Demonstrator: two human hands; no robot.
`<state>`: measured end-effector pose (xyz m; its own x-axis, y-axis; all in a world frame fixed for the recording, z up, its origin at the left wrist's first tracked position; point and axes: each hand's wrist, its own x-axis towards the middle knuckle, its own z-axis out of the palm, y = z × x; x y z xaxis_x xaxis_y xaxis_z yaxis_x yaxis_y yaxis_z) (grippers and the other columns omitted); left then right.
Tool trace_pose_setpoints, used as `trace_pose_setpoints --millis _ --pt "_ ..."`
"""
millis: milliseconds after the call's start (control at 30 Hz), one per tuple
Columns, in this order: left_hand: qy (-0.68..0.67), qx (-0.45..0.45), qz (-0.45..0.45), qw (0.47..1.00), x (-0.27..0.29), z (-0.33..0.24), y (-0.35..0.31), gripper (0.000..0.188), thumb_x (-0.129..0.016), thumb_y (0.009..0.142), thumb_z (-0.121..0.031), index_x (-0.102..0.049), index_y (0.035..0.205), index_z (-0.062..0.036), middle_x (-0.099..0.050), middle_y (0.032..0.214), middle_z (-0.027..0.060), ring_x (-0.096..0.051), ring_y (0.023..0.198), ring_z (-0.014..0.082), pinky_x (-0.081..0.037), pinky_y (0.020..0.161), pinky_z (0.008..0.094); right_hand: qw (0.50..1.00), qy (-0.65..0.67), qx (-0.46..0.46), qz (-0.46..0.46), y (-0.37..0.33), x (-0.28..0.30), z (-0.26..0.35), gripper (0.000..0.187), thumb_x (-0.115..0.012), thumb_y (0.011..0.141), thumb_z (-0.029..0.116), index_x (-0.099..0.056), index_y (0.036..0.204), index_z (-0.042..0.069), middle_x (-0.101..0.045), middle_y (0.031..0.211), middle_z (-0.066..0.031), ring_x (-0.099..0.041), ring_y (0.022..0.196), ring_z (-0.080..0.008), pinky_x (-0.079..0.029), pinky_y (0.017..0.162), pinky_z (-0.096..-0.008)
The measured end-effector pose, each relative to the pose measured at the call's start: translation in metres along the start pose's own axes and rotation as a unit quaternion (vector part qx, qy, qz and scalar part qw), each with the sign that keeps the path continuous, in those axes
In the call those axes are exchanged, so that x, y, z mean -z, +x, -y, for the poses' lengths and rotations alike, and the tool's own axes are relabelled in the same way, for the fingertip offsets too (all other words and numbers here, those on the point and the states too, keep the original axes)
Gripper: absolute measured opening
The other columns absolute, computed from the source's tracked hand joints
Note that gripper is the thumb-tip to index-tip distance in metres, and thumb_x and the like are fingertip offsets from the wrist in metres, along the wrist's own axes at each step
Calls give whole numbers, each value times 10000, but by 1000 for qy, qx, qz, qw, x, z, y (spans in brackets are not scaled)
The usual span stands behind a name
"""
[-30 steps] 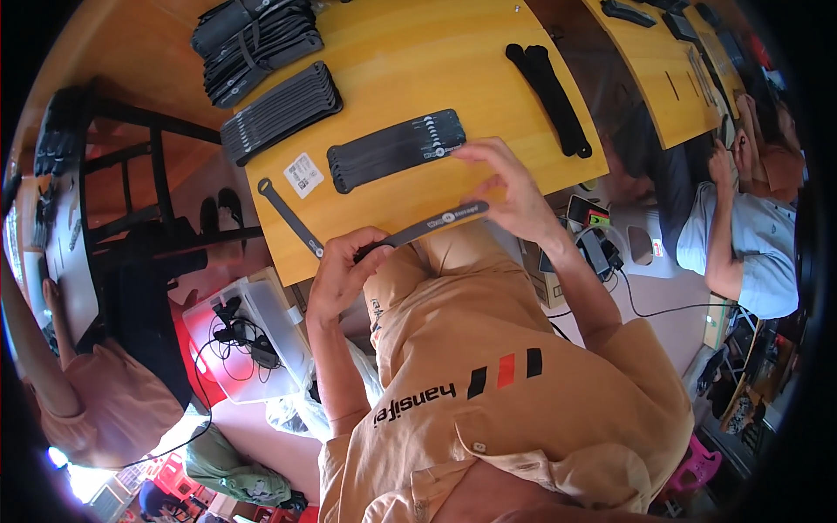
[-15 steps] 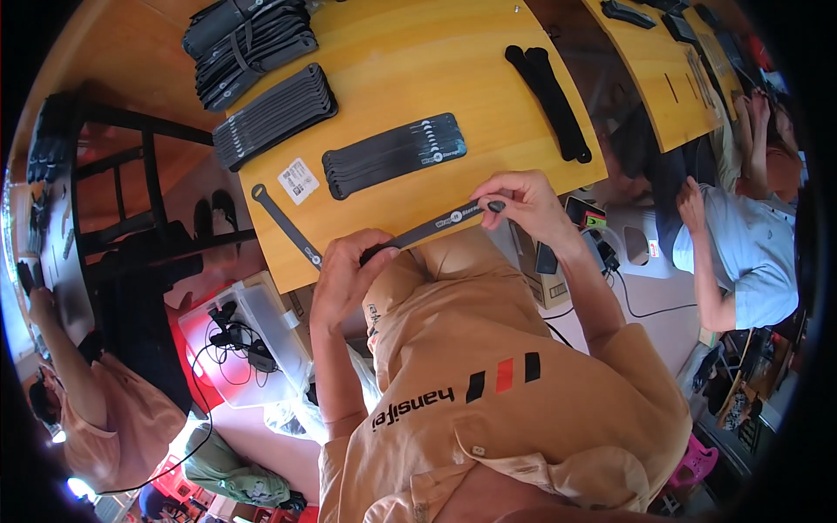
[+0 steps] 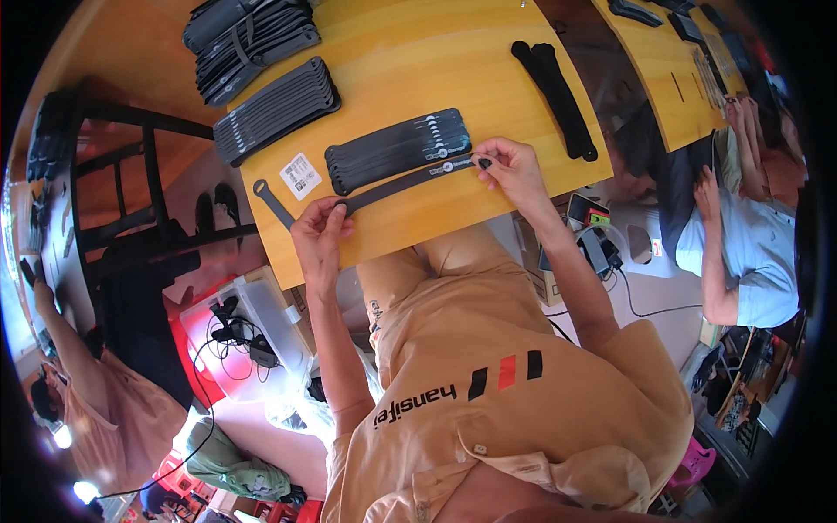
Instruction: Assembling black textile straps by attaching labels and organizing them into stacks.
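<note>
A black hook-and-loop strap with white print [image 3: 397,185] is stretched between my two hands, just on the near side of a fanned row of like straps [image 3: 384,154]. My left hand [image 3: 321,231] pinches its left end between thumb and fingers. At the other end, my right hand [image 3: 510,170] grips the strap's tip, where a small dark end pokes out. Beside my left hand lies another single strap with a slotted end [image 3: 272,202], its lower part hidden by that hand. A white printed label [image 3: 300,177] lies between this strap and the row.
The yellow wooden table [image 3: 471,78] carries a strap stack [image 3: 279,109], strapped bundles [image 3: 248,48] behind it, and two long black strips [image 3: 558,105] at right. A clear bin with cables [image 3: 248,340] stands at lower left. Co-workers sit on both sides.
Both hands have moved forward over the table, carrying the strap from above my lap to the near edge of the fanned row. My left hand now covers part of the loose strap.
</note>
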<state>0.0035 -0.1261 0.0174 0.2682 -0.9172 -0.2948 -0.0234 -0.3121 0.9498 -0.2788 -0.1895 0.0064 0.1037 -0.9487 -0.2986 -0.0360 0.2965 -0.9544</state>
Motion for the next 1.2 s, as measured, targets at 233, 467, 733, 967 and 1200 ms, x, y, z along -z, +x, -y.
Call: trace_pose_setpoints --millis 233,467,733,967,1200 --pt "20 -36 -59 997 -10 11 17 95 -610 829 -45 -603 892 25 -593 737 29 -552 613 73 -475 565 193 991 -58 98 -66 14 -5 -21 67 -613 766 -48 -622 829 -26 -608 688 -23 -528 597 -57 -430 542 -196" --pt "8 -19 -88 996 -13 11 18 74 -618 816 -23 -596 869 23 -578 706 20 -536 582 66 -462 536 188 989 -94 78 -87 12 -11 -17 81 -599 781 -67 -627 843 -24 -590 686 5 -516 594 -39 -422 530 -171" --pt "15 -21 -98 995 -17 10 18 58 -612 821 -22 -589 860 14 -573 694 16 -525 564 62 -458 514 187 983 -100 108 -106 14 -12 -23 134 -555 787 -102 -623 878 -31 -595 727 -17 -517 601 -48 -436 529 -184" --pt "5 -35 -93 995 -16 14 21 59 -620 824 -32 -585 851 8 -564 679 6 -515 543 57 -445 490 182 983 -115 90 -108 14 -12 -21 173 -539 772 -109 -618 910 -41 -603 728 -23 -522 595 -56 -439 537 -185" --pt "2 -12 -92 996 -17 11 24 69 -631 818 -41 -578 837 -2 -561 676 2 -515 539 52 -442 480 177 987 -91 62 -120 11 -14 -13 128 -574 771 -68 -631 875 -20 -594 671 -25 -520 559 -51 -420 486 -191"
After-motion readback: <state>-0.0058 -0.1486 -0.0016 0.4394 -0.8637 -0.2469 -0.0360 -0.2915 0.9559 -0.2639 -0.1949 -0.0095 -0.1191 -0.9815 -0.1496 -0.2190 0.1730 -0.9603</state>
